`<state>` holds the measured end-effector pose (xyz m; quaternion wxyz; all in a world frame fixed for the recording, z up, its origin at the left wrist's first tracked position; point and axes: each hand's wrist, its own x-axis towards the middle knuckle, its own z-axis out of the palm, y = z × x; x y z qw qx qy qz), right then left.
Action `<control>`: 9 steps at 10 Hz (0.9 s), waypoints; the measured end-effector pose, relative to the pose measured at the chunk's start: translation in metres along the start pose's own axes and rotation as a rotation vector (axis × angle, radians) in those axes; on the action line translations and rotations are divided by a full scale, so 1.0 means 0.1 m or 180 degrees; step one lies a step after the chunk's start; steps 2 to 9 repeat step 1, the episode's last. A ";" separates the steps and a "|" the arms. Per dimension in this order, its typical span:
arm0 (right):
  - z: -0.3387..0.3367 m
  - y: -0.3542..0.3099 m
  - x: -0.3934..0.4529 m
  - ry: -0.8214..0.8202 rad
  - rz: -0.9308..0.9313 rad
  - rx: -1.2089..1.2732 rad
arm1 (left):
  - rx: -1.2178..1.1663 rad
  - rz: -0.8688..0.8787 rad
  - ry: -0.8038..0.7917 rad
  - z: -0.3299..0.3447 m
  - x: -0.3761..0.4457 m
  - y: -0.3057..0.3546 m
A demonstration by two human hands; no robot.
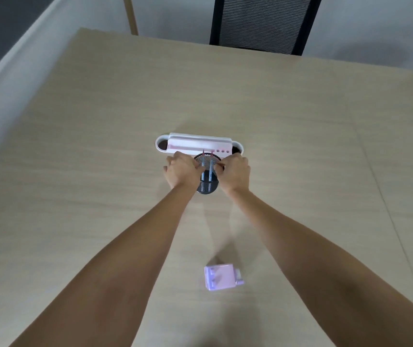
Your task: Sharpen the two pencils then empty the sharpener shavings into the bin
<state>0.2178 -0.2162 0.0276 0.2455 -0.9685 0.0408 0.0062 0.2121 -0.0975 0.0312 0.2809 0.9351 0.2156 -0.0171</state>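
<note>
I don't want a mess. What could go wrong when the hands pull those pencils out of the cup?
The mesh cup is tall and narrow, so both hands tugging the pencils could tip it. The left hand and right hand are crowded together and may bump the white organiser just behind.

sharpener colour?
Pale purple sharpener, near edge of table; head view, the only one.
</note>
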 end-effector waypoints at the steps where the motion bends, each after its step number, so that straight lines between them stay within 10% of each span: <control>1: -0.09 0.07 -0.04 0.0337 -0.0111 0.0484 | -0.0597 0.0116 0.0336 -0.11 -0.10 -0.09; 9: -0.09 0.07 -0.04 0.0337 -0.0111 0.0484 | -0.0597 0.0116 0.0336 -0.11 -0.10 -0.09</control>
